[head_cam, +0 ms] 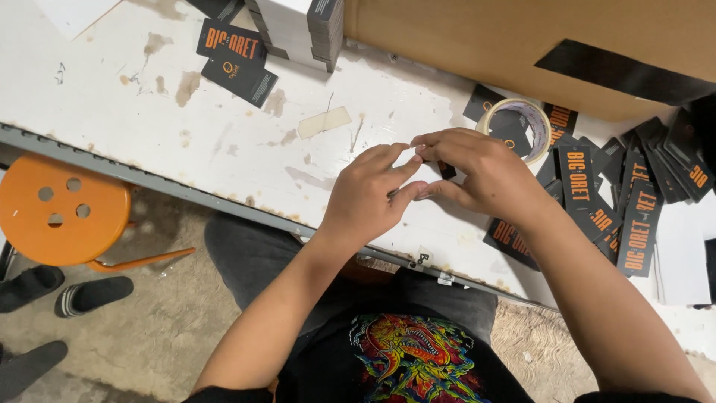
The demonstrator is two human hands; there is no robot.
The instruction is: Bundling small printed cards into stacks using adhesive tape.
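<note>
Stained white worktable [224, 142], black tags scattered across it, both my hands meeting over its near edge.

My left hand [369, 198] and right hand [477, 175] come together fingertip to fingertip, fingers curled narrow, pinching a small black tag [446, 170] between them, mostly hidden. A tape roll [531, 123] sits just beyond my right hand, beside a spread of black-and-orange tags [604, 201]; an orange stool [63, 216] stands below left.

- Left of the left hand [369, 195], the white tabletop [149, 119] lies open out to two loose black tags [235, 56].
- A tape roll [522, 123], a heap of black tags [619, 194] and a cardboard box [477, 45] crowd the right hand [477, 175].
- A stack of tags [302, 26] blocks the far edge.
</note>
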